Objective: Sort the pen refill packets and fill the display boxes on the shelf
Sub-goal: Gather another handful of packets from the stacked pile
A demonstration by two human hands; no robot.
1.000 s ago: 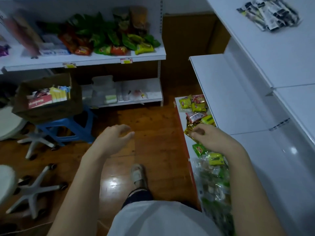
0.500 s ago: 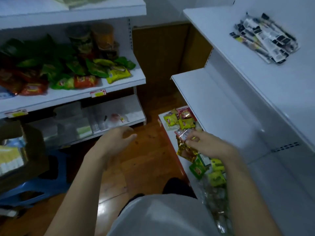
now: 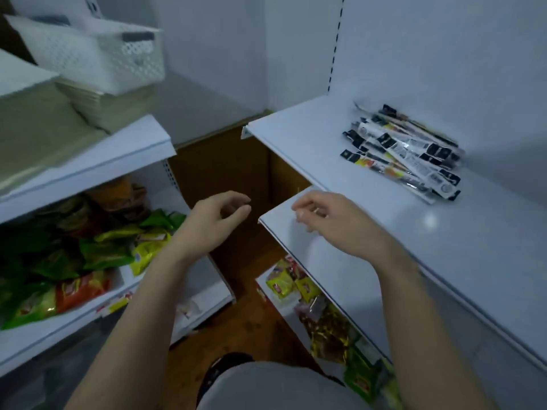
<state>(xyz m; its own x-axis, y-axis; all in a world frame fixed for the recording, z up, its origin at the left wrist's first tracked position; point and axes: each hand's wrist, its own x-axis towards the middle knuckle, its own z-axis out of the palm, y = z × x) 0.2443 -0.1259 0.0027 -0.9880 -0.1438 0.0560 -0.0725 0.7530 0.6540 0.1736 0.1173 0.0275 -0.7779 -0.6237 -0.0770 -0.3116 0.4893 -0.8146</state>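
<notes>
Hands hung in mid-air, apart, both empty: the left hand with fingers loosely curled over the aisle, the right hand relaxed above the corner of the middle shelf. Pen refill packets lay heaped on the upper shelf, well clear of both. Snack packets sat below.

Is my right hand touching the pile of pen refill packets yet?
Apart. The head view shows the right hand over the lower shelf, bare white shelf between it and the pen refill packets.
</notes>
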